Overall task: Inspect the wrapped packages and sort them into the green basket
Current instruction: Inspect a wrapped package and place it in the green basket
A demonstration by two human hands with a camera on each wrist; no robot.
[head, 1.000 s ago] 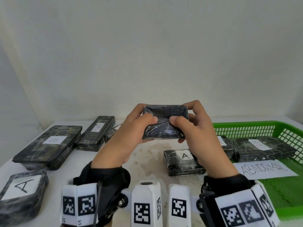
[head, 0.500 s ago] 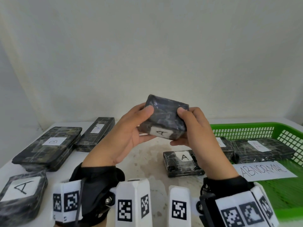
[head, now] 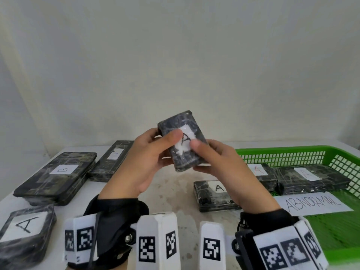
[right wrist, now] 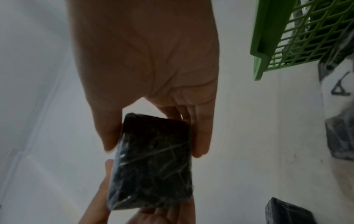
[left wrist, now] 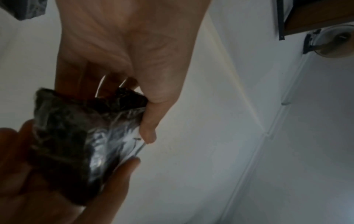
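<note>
White tabletop [head: 171, 184] against plain wall; small wrapped package [head: 182, 141] labelled A raised above table centre, clasped by left hand [head: 144, 158] at its 9 o'clock and right hand [head: 220, 164] at its 4 o'clock, thumbs on the label, green basket [head: 292, 154] at 3 o'clock. Risk judged: slick film slipping from fingertip hold, dropping onto the package [head: 214, 193] beneath. Against half a second ago: label face turned up toward the viewer, package stood more upright.
</note>
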